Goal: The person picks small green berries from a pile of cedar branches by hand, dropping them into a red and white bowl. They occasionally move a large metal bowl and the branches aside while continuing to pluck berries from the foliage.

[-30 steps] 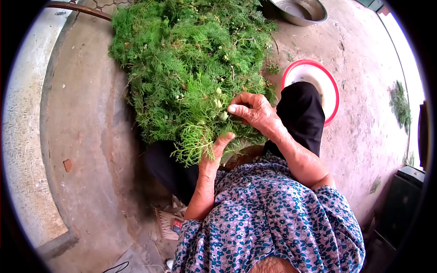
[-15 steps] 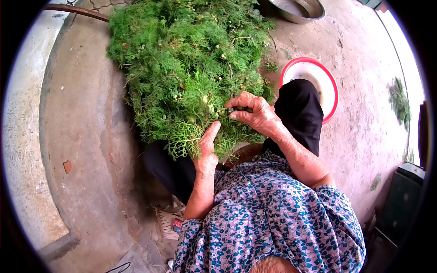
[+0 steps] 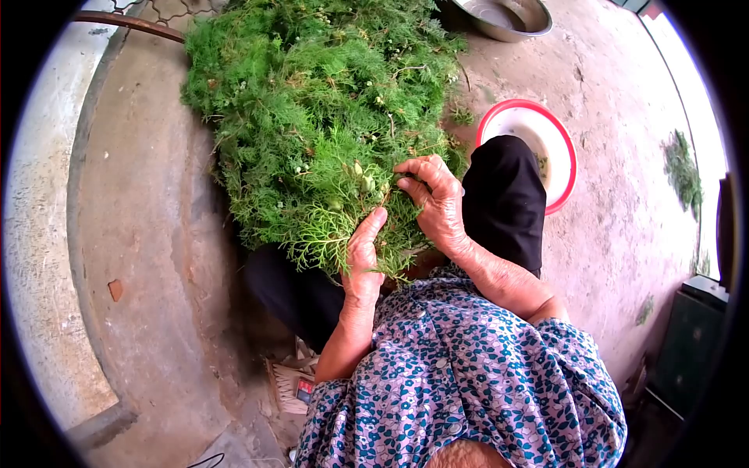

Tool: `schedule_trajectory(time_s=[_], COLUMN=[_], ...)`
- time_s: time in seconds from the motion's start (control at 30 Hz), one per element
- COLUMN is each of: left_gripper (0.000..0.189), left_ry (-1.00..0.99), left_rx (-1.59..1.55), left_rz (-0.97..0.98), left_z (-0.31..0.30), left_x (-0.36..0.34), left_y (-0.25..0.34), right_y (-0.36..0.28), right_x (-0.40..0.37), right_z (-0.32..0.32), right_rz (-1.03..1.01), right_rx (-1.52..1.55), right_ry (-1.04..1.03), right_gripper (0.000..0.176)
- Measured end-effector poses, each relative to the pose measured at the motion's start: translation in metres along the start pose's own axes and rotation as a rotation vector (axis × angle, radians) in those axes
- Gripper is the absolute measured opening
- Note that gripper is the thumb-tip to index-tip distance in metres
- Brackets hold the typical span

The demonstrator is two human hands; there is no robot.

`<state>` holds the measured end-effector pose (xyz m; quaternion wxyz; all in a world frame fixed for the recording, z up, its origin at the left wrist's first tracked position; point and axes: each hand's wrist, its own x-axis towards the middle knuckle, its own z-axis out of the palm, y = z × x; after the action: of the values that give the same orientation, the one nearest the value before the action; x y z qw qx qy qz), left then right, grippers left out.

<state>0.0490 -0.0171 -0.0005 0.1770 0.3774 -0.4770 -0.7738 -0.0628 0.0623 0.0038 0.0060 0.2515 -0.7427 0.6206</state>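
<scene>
My left hand (image 3: 365, 253) is closed on an arborvitae branch (image 3: 320, 238), its thumb lying along the light green sprays. Several pale green cones (image 3: 364, 182) show on the branch just beyond the thumb tip. To the right of these cones is my right hand (image 3: 437, 199), fingers curled and thumb close to the index finger. Whatever it may hold is hidden in the curl. Both hands are over the near edge of a big heap of cut arborvitae branches (image 3: 320, 101).
Beside my right knee (image 3: 505, 187) stands a white basin with a red rim (image 3: 572, 148). A metal basin (image 3: 515, 33) lies farther back. Loose green sprigs (image 3: 683, 171) are on the concrete floor at right, near a dark box (image 3: 690, 343). A brush-like bundle (image 3: 290, 386) lies lower left.
My right hand has turned, its wrist lower and its fingertips slightly farther right. The dark bits seen between its fingers earlier are out of sight. My left hand has shifted slightly right with the branch.
</scene>
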Motion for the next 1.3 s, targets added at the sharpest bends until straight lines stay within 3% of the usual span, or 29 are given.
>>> schedule_trajectory(time_s=[0.03,0.1,0.17,0.23,0.3,0.33,0.4,0.5,0.53,0.63,0.77,0.9,0.97,1.07,1.17,1.2,1.23,1.27,1.3], left_gripper=[0.031,0.032,0.033,0.034,0.035,0.035,0.036,0.035,0.035,0.032,0.032,0.028,0.028,0.027,0.027,0.027,0.027,0.029,0.029], left_ry=[-0.063,-0.063,0.012,0.057,0.072,0.074,0.076,-0.090,0.050,0.083,-0.009,-0.043,-0.095,-0.052,-0.074,-0.128,-0.180,-0.031,-0.031], left_rx=[0.084,0.029,0.102,-0.001,-0.060,-0.073,-0.082,0.171,0.025,-0.119,-0.202,-0.204,-0.216,-0.120,-0.174,-0.151,-0.128,-0.060,-0.059], left_rz=[0.121,0.206,0.149,0.022,-0.036,-0.037,-0.039,0.171,-0.011,-0.177,-0.216,-0.247,-0.277,-0.290,-0.271,-0.156,-0.042,-0.175,-0.175], left_z=[0.000,-0.009,-0.013,-0.019,-0.018,-0.019,-0.022,-0.028,-0.021,-0.001,-0.002,-0.003,-0.004,-0.008,-0.010,-0.011,-0.011,-0.017,-0.017], left_x=[-0.003,-0.006,-0.003,0.001,0.007,0.008,0.009,0.007,0.007,-0.003,-0.001,-0.002,-0.001,0.002,0.003,0.001,0.000,0.016,0.015], left_y=[0.000,-0.003,0.004,0.004,0.003,0.002,0.000,-0.002,0.002,0.023,0.024,0.026,0.027,0.021,0.010,0.009,0.008,-0.004,-0.004], right_y=[0.011,0.043,0.030,0.024,0.006,0.005,0.006,0.001,-0.004,-0.008,-0.008,-0.013,-0.008,0.004,0.002,0.002,0.002,0.002,0.003], right_x=[0.002,0.010,0.030,0.035,0.039,0.038,0.037,0.033,0.030,0.021,0.015,0.018,0.018,0.016,0.018,0.018,0.018,0.018,0.017], right_z=[0.001,-0.001,-0.026,-0.035,-0.034,-0.034,-0.037,-0.031,-0.024,-0.018,-0.013,-0.015,-0.015,-0.017,-0.019,-0.018,-0.016,-0.014,-0.013], right_rz=[-0.001,0.180,0.542,0.559,0.725,0.727,0.650,0.690,0.708,0.661,0.667,0.676,0.757,0.701,0.693,0.692,0.549,0.405,0.405], right_rx=[-0.002,0.079,0.472,0.637,0.979,0.978,1.241,1.157,1.065,0.638,0.462,0.377,0.559,0.602,0.541,0.540,0.439,0.338,0.339], right_ry=[0.000,0.187,0.148,-0.053,-0.013,-0.016,-0.321,-0.457,-0.440,-0.579,-0.638,-0.690,-0.676,-0.740,-0.759,-0.756,-0.763,-0.766,-0.766], right_gripper=[0.016,0.011,0.008,0.019,0.018,0.018,0.015,0.010,0.011,0.017,0.024,0.026,0.027,0.028,0.030,0.030,0.031,0.034,0.034])
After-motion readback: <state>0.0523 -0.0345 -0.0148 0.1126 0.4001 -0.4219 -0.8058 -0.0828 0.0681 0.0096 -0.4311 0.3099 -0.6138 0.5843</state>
